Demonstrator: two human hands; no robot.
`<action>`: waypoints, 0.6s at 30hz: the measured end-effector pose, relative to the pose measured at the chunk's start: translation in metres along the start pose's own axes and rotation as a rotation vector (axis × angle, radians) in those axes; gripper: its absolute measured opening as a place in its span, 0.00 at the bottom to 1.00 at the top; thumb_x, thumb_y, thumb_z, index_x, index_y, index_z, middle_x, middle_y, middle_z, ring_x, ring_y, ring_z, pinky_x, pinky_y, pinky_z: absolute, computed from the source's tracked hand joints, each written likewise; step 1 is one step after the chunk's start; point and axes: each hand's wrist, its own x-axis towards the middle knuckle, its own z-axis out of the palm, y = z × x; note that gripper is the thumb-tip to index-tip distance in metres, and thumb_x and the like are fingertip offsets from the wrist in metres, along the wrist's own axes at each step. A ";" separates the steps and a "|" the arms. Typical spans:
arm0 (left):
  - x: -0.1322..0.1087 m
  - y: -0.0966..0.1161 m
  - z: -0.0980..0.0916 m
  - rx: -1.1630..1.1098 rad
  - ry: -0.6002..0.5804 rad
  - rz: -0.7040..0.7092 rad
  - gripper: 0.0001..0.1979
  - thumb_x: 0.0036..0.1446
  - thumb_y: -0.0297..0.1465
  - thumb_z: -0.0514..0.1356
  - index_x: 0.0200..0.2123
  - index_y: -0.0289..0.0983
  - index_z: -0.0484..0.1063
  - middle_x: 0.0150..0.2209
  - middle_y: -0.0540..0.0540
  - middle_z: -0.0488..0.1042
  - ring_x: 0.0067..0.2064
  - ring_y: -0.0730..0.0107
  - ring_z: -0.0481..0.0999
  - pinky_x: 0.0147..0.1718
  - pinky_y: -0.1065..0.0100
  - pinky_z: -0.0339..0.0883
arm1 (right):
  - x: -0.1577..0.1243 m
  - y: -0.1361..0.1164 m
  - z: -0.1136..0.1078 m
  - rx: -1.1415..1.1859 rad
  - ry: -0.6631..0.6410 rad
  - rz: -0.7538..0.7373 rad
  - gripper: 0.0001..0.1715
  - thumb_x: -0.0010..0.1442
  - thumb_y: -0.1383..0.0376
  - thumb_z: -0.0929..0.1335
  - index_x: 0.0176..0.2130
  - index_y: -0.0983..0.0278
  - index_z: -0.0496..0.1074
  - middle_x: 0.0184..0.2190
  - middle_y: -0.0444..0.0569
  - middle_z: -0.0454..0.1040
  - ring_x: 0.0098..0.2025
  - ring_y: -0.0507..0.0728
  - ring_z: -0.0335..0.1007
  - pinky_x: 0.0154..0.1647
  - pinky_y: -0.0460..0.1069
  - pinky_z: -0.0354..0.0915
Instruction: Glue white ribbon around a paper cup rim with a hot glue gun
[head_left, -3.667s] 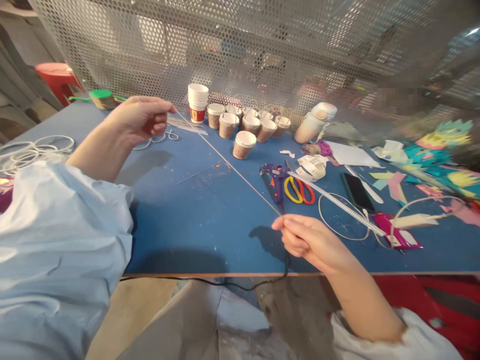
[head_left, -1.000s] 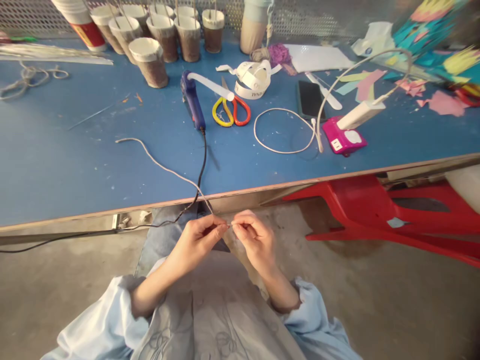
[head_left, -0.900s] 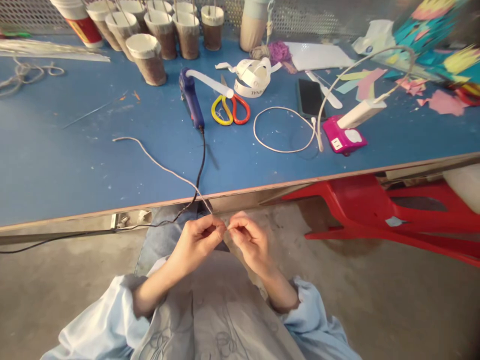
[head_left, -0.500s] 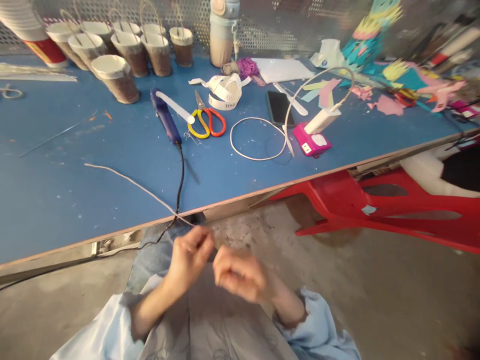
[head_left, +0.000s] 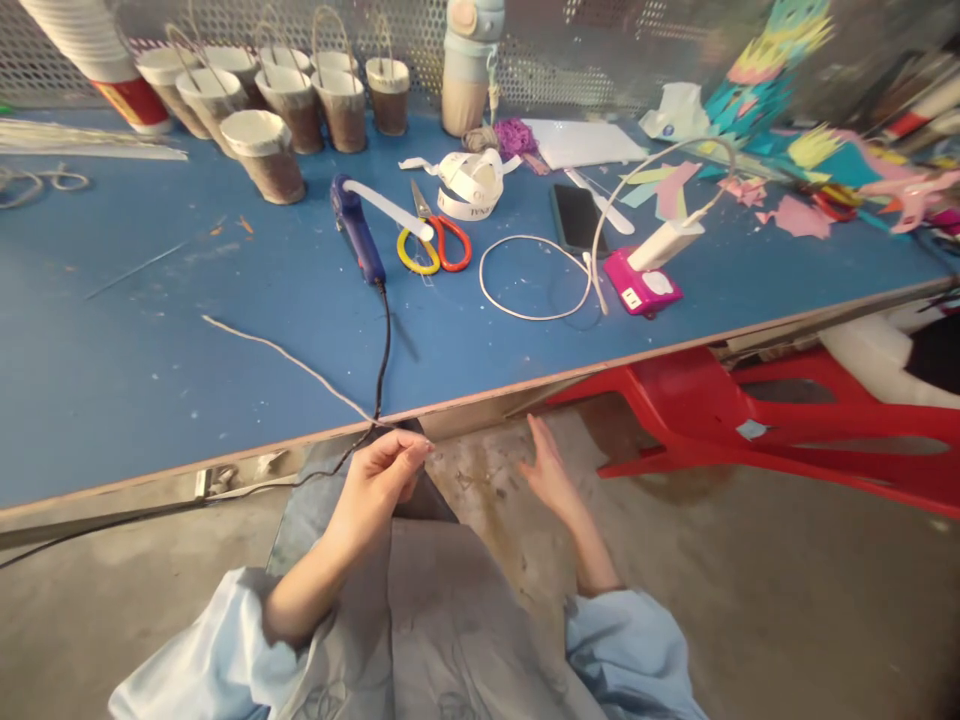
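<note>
My left hand (head_left: 379,485) sits just below the table edge, fingers pinched on the near end of a thin pale cord (head_left: 285,357). The cord runs up over the edge and lies across the blue table (head_left: 150,380) toward the left. My right hand (head_left: 550,472) hovers apart to the right, below the edge, fingers stretched out and holding nothing. A blue glue gun (head_left: 358,229) with a white glue stick lies further back, its black cable dropping over the edge beside my left hand. Yellow and red scissors (head_left: 433,246) lie next to it.
Brown paper cups with wire handles (head_left: 300,100) stand at the back beside a stack of white cups (head_left: 90,50). A cord ring (head_left: 534,278), a phone (head_left: 574,218), a pink gadget (head_left: 643,283) and coloured paper scraps (head_left: 787,190) lie right. A red plastic stool (head_left: 750,420) stands under the table.
My right hand has let go of the cord and moved away to the right, opening. My left hand keeps its pinch on the cord. The view has shifted slightly.
</note>
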 end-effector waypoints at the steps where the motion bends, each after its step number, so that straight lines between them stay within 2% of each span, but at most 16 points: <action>1: -0.001 0.001 0.000 -0.010 0.007 -0.006 0.18 0.52 0.45 0.65 0.30 0.34 0.73 0.16 0.58 0.53 0.19 0.82 0.49 0.18 0.75 0.41 | 0.000 0.002 -0.001 0.009 0.017 0.017 0.24 0.41 0.63 0.77 0.40 0.59 0.73 0.43 0.47 0.74 0.39 0.55 0.72 0.41 0.50 0.67; 2: -0.002 0.002 0.000 -0.019 0.011 -0.008 0.18 0.51 0.45 0.65 0.30 0.34 0.73 0.16 0.58 0.53 0.19 0.82 0.48 0.17 0.75 0.41 | -0.001 0.002 -0.001 0.023 0.026 0.037 0.26 0.42 0.62 0.77 0.43 0.59 0.73 0.45 0.49 0.75 0.38 0.56 0.73 0.42 0.51 0.67; 5: -0.006 0.002 0.002 -0.037 0.000 -0.007 0.17 0.51 0.44 0.65 0.30 0.34 0.74 0.16 0.58 0.51 0.19 0.82 0.48 0.18 0.75 0.41 | -0.005 -0.013 0.005 0.094 0.003 0.093 0.24 0.54 0.49 0.70 0.45 0.62 0.73 0.42 0.54 0.78 0.34 0.57 0.77 0.45 0.57 0.69; 8: -0.009 -0.001 0.001 -0.036 -0.017 -0.007 0.17 0.53 0.44 0.64 0.32 0.34 0.75 0.16 0.58 0.49 0.19 0.81 0.47 0.18 0.75 0.40 | -0.009 -0.042 0.017 0.289 -0.126 0.148 0.37 0.59 0.38 0.59 0.45 0.63 0.75 0.45 0.58 0.79 0.44 0.62 0.78 0.48 0.61 0.69; 9: -0.010 -0.002 0.001 -0.035 -0.021 -0.006 0.17 0.53 0.44 0.63 0.32 0.34 0.75 0.17 0.58 0.49 0.19 0.81 0.47 0.18 0.75 0.40 | -0.009 -0.052 0.021 0.434 -0.199 0.186 0.38 0.58 0.36 0.59 0.45 0.63 0.76 0.47 0.58 0.78 0.48 0.63 0.76 0.50 0.62 0.69; 11: -0.011 -0.004 -0.001 -0.031 -0.029 -0.002 0.16 0.54 0.43 0.63 0.32 0.34 0.75 0.17 0.58 0.49 0.20 0.81 0.47 0.18 0.75 0.40 | -0.011 -0.068 0.029 0.639 -0.301 0.244 0.38 0.55 0.36 0.62 0.45 0.61 0.77 0.48 0.55 0.78 0.50 0.63 0.75 0.52 0.61 0.68; 13: -0.012 -0.005 -0.003 -0.030 -0.035 0.002 0.16 0.55 0.43 0.62 0.33 0.34 0.75 0.17 0.58 0.48 0.20 0.81 0.46 0.19 0.75 0.40 | -0.014 -0.077 0.037 0.704 -0.334 0.274 0.37 0.53 0.35 0.64 0.40 0.62 0.78 0.43 0.54 0.80 0.46 0.62 0.77 0.52 0.60 0.68; 16: -0.012 -0.006 -0.003 -0.030 -0.035 -0.001 0.16 0.56 0.43 0.62 0.33 0.34 0.75 0.18 0.58 0.48 0.20 0.80 0.46 0.19 0.75 0.40 | -0.019 -0.077 0.047 0.621 -0.218 0.189 0.30 0.54 0.40 0.67 0.22 0.63 0.74 0.24 0.48 0.79 0.31 0.58 0.77 0.44 0.57 0.71; 17: -0.012 -0.005 -0.003 -0.031 -0.036 -0.004 0.17 0.55 0.44 0.62 0.33 0.34 0.75 0.18 0.58 0.48 0.20 0.80 0.46 0.19 0.75 0.39 | -0.021 -0.075 0.050 0.587 -0.169 0.147 0.27 0.55 0.45 0.70 0.19 0.63 0.72 0.22 0.47 0.77 0.29 0.56 0.76 0.42 0.55 0.71; 18: -0.012 -0.005 -0.002 -0.030 -0.039 -0.008 0.17 0.55 0.44 0.62 0.33 0.34 0.75 0.18 0.58 0.48 0.20 0.80 0.46 0.18 0.75 0.39 | -0.023 -0.075 0.053 0.561 -0.136 0.110 0.22 0.54 0.51 0.72 0.19 0.63 0.71 0.24 0.46 0.78 0.30 0.55 0.75 0.41 0.53 0.70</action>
